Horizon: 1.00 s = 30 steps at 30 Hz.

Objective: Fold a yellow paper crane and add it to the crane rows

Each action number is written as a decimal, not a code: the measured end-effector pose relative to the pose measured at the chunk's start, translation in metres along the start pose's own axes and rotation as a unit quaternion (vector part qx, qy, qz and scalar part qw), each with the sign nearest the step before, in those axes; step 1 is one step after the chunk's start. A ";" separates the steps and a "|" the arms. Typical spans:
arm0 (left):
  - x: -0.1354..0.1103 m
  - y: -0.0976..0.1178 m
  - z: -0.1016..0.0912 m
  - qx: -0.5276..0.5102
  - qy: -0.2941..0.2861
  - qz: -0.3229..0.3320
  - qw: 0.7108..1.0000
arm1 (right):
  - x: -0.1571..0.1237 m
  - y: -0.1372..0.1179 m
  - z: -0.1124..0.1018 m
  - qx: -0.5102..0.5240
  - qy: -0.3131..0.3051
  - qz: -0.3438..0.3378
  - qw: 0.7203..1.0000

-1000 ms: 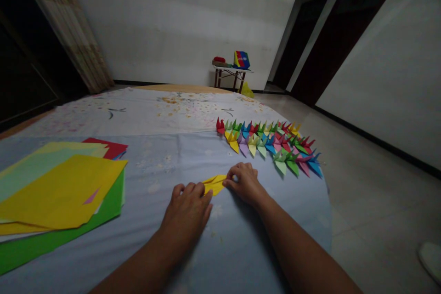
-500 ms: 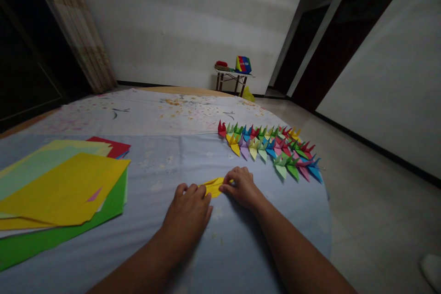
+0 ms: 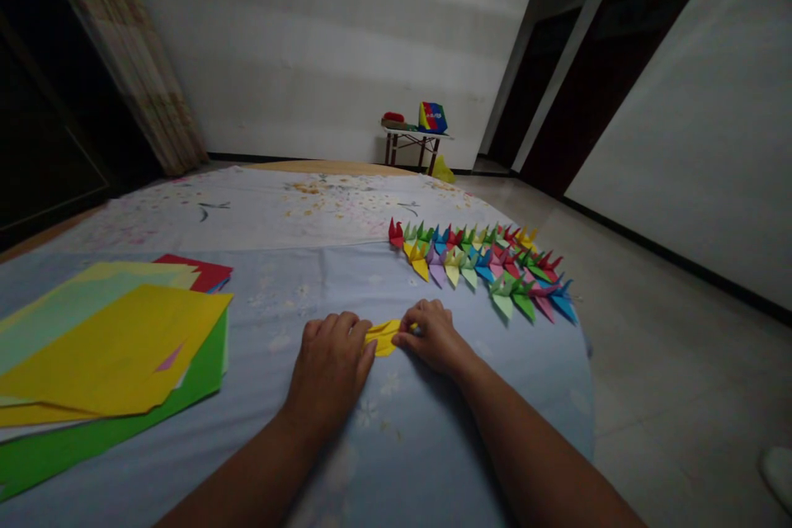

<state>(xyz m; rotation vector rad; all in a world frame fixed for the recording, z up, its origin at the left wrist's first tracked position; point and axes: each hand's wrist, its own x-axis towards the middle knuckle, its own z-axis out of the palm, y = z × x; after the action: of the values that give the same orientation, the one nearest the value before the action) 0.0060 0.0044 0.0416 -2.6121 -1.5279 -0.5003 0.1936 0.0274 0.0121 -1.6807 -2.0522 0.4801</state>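
The left hand (image 3: 327,365) and right hand (image 3: 434,338) hold a folded yellow paper (image 3: 384,337) between closed fingers (image 3: 426,318) on the blue bedcover (image 3: 495,396), where uneven pressure on the soft bedding could skew its crease or push it toward the paper cranes (image 3: 476,266).

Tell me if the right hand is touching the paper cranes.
Apart: the head view shows blue cloth between the right hand and the paper cranes.

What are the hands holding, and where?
A folded yellow paper, held at both ends by the fingers of the left hand and right hand.
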 end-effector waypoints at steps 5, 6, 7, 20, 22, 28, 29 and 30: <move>0.001 -0.009 0.012 -0.022 -0.040 0.014 0.999 | 0.000 0.003 -0.003 0.028 0.029 -0.011 0.999; 0.001 -0.009 0.013 -0.025 -0.046 0.014 0.999 | -0.001 0.004 -0.004 0.029 0.034 -0.012 0.999; 0.001 -0.009 0.013 -0.029 -0.047 0.012 0.998 | -0.001 0.005 -0.004 0.027 0.034 -0.014 0.999; 0.002 -0.010 0.015 -0.118 0.014 -0.010 0.993 | -0.002 -0.004 -0.009 0.197 -0.010 -0.039 0.980; 0.003 -0.011 0.017 -0.145 0.038 -0.030 0.988 | -0.001 -0.004 -0.009 0.230 0.011 -0.062 0.971; 0.006 -0.015 0.019 -0.226 0.045 -0.042 0.972 | 0.001 -0.001 -0.007 0.242 0.042 -0.129 0.961; 0.007 -0.015 0.018 -0.243 0.040 -0.042 0.968 | 0.000 -0.001 -0.007 0.253 0.042 -0.135 0.957; 0.008 -0.015 0.017 -0.260 0.035 -0.041 0.964 | 0.000 -0.001 -0.007 0.271 0.040 -0.137 0.952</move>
<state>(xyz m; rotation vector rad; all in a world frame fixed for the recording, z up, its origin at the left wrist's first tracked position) 0.0003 0.0224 0.0261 -2.8532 -1.6708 -1.1281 0.1966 0.0276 0.0181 -1.0598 -1.8326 0.7780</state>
